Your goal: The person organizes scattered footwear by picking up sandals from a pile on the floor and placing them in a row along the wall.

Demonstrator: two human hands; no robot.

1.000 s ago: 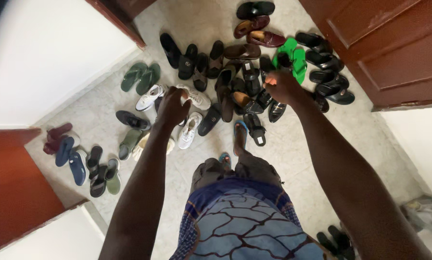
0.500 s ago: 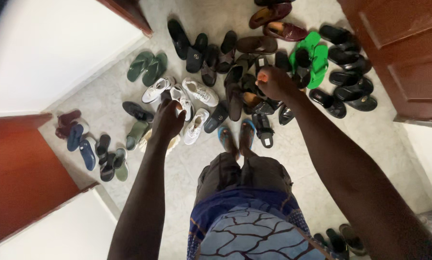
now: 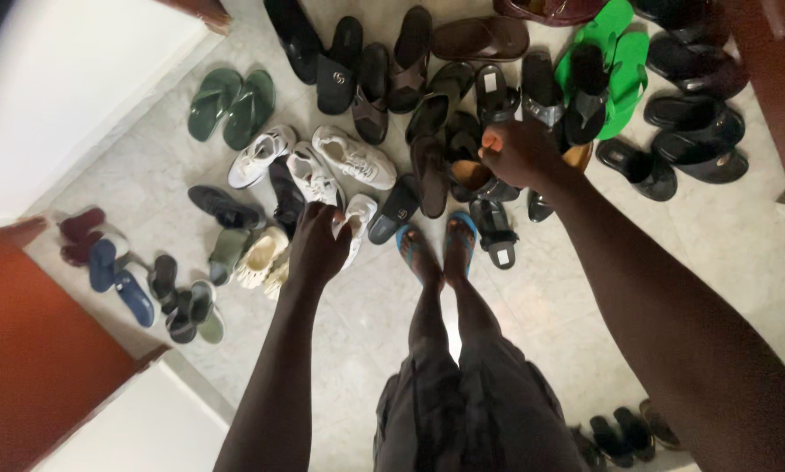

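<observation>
Left hand (image 3: 316, 249) down over a white sneaker (image 3: 350, 229), fingers curled about its upper end, gripping or just pinching it; hard to say how firmly. Sneaker lying on the pale tiled floor (image 3: 532, 297), near the middle of the shoe heap, just ahead of the feet in blue flip-flops (image 3: 434, 245). Two more white sneakers (image 3: 340, 162) close beyond it, cream clogs (image 3: 264, 260) just to its left.

Right hand (image 3: 519, 153) closed loosely on a black-and-tan slipper (image 3: 475, 175) deep in the dark pile of sandals; thumb on top, fingers underneath, grip mostly hidden.

Likely light, both of them. Sneaker: soft fabric upper, flexible sole, collapsing if squeezed at the toe; best taken at the heel collar or the tongue opening, where the rim is stiffer. Slipper: probably smoother, a little slick, with a firmer sole; safest pinched through the opening across the strap, or by the heel edge. Neither fragile. Neighbouring shoes touching on all sides, so apt to drag along if lifted at an angle.

Green flip-flops (image 3: 624, 74) toward the far right of the floor, dark green pair (image 3: 232, 105) toward the far left.
</observation>
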